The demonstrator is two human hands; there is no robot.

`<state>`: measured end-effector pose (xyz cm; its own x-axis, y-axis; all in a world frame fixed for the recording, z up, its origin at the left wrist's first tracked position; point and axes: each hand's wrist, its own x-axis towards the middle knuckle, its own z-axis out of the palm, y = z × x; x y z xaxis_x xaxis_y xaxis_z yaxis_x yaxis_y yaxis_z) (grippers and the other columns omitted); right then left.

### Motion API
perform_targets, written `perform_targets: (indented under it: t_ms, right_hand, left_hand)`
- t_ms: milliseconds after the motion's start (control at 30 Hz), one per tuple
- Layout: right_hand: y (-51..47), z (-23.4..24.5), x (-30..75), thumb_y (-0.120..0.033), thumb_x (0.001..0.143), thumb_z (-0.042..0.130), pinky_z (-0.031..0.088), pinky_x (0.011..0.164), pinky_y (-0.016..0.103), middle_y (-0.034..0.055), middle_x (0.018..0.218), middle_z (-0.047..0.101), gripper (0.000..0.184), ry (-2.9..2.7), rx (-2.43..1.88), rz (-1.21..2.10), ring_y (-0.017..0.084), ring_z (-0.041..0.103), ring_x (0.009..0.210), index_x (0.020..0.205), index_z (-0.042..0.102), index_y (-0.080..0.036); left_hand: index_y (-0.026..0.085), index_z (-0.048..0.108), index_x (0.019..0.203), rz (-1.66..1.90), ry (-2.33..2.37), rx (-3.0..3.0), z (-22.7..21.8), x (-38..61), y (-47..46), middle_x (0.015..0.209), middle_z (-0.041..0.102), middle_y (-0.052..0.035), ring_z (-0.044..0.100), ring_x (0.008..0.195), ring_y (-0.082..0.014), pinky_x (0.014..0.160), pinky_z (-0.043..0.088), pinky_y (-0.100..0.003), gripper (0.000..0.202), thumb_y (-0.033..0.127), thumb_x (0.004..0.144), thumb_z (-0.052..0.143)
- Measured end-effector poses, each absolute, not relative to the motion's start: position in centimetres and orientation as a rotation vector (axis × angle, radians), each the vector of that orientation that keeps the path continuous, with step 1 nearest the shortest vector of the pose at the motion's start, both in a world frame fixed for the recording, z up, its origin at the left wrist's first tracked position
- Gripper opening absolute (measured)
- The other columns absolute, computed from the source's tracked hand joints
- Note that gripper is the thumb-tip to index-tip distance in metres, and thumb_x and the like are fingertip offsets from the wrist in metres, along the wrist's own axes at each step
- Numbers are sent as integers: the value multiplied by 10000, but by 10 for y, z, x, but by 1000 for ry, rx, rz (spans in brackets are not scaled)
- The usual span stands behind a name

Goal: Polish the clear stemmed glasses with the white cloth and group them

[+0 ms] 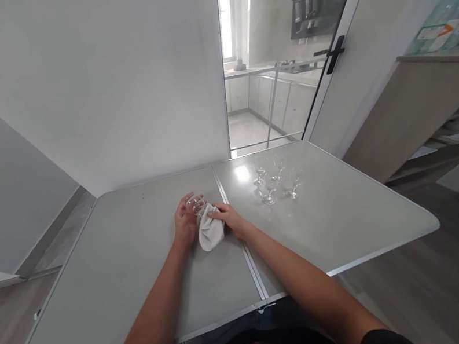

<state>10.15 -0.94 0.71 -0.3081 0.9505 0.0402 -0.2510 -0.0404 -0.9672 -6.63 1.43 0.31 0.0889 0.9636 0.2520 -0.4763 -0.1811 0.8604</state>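
Note:
My left hand (185,221) is wrapped round a small clear glass (195,203) above the middle of the grey folding table (110,274). My right hand (229,216) grips a white cloth (210,231) and presses it against the glass. The cloth hangs down between both hands, hiding the lower part of the glass. Several small stemmed glasses (276,184) stand upright on the right half of the table, about a hand's width beyond my right hand.
The table's centre seam (242,246) runs under my hands. A white wall stands behind the table. A glass door (299,37) with a black handle opens onto a kitchen at the back right. A wooden shelf unit (442,101) is at the far right.

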Motion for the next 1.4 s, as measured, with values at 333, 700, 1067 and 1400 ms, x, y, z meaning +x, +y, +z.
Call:
perform_targets:
  t_ms: [333, 700, 1067, 1400]
  right_hand:
    - [-12, 6, 102, -339, 759, 702, 359, 684, 279, -18, 723, 562, 159, -1639, -1035, 933, 162, 467, 690, 850, 637, -227]
    - [-4, -2, 102, -426, 737, 750, 405, 637, 260, -4, 745, 600, 293, -1225, -826, 1508, 147, 521, 665, 864, 647, -183]
    - [-11, 10, 109, -357, 830, 650, 402, 661, 253, -16, 757, 621, 191, -1660, -1053, 732, 151, 529, 678, 941, 669, -203]
    - [3, 14, 131, -499, 930, 515, 402, 698, 256, -6, 797, 600, 301, -859, -1333, 413, 158, 514, 725, 971, 588, -210]
  left_hand:
    - [207, 594, 1266, 1475, 632, 1130, 5, -63, 15, 1292, 660, -178, 709, 1026, -243, 947, 536, -394, 621, 466, 752, 829]
    - [209, 581, 1301, 1450, 584, 1061, 0, -65, 17, 1329, 649, -177, 708, 1061, -258, 970, 535, -415, 594, 489, 813, 771]
    - [213, 603, 1245, 1417, 649, 1124, -2, -68, 19, 1294, 659, -170, 711, 1013, -260, 820, 576, -360, 592, 367, 735, 861]
    - [261, 605, 1168, 1629, 551, 928, -3, -79, 29, 1387, 584, -112, 667, 1121, -244, 885, 590, -400, 473, 381, 771, 832]
